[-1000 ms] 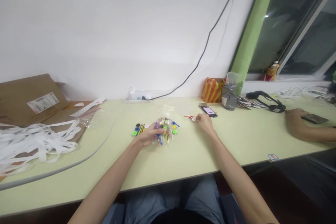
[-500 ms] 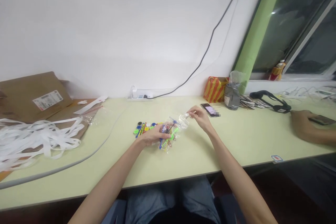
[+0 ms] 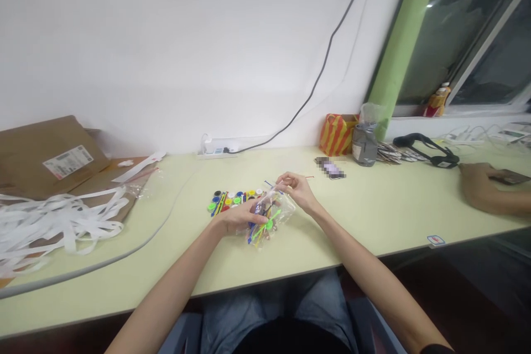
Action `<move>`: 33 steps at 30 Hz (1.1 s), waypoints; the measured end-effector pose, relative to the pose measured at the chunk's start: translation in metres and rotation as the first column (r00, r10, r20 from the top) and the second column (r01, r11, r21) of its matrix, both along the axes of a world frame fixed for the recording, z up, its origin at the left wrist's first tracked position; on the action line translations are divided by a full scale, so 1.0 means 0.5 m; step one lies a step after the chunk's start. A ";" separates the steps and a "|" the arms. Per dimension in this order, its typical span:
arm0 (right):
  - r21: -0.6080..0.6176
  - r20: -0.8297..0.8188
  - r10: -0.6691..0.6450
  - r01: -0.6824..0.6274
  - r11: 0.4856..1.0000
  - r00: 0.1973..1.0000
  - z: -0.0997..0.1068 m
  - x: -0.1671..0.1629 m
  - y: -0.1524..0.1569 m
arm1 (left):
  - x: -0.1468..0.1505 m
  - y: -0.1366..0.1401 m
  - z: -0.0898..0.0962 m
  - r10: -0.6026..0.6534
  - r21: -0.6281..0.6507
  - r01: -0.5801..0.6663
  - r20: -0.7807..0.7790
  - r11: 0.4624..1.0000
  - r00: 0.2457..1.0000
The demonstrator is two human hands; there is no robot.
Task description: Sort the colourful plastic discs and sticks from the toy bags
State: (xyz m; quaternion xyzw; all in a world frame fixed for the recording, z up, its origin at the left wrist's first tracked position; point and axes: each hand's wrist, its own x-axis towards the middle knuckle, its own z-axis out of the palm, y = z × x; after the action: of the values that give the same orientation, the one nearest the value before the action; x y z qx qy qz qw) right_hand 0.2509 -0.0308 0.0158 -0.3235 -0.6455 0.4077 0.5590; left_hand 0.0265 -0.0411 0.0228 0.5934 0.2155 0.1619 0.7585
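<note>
A clear plastic bag (image 3: 265,228) with small coloured plastic pieces inside is gripped by my left hand (image 3: 243,215), its thumb pressed over the front. My right hand (image 3: 295,188) pinches the bag's upper edge, fingertips together. Thin sticks show near those fingers: a blue end to their left and a red tip (image 3: 310,177) to their right; whether they are in the bag I cannot tell. Behind my left hand, coloured round discs (image 3: 238,199) and thin yellow and blue sticks (image 3: 219,204) lie on the table, partly covered by the hand.
A phone (image 3: 329,168) lies behind my right hand. A striped bag (image 3: 337,135), a grey pouch (image 3: 365,146) and a black headset strap (image 3: 427,149) stand farther right. Another person's hand (image 3: 481,188) rests at the right edge. Left are white strips (image 3: 62,218), cardboard (image 3: 50,149) and a grey cable (image 3: 124,254).
My right hand has moved left and slightly down, closer to my left hand, with the bag's top. A red-tipped stick now shows beside it. The view has shifted slightly.
</note>
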 end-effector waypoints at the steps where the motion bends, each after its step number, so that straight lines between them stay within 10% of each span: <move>1: -0.033 -0.026 0.045 -0.046 0.998 0.999 0.000 -0.003 -0.004 | 0.001 0.000 0.000 0.001 -0.009 -0.001 0.006 1.000 1.000; 27: -0.044 0.043 0.222 -0.220 0.974 0.974 0.008 0.003 -0.016 | -0.004 0.006 -0.011 0.069 -0.052 -0.065 0.069 0.996 0.995; 30: 0.074 0.128 0.057 -0.067 0.995 0.990 0.003 0.029 0.009 | -0.006 0.010 -0.016 0.046 -0.072 -0.039 0.092 0.997 0.995; 33: 0.188 0.297 -0.378 0.335 0.923 0.877 -0.022 0.081 0.054 | -0.007 0.015 -0.018 0.038 -0.081 -0.025 0.164 0.996 0.986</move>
State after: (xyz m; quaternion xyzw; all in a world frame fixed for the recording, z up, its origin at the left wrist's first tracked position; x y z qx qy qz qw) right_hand 0.2913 -0.0037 0.0045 -0.4628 -0.6837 0.1949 0.5294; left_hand 0.0230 -0.0337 0.0136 0.5441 0.1672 0.2140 0.7938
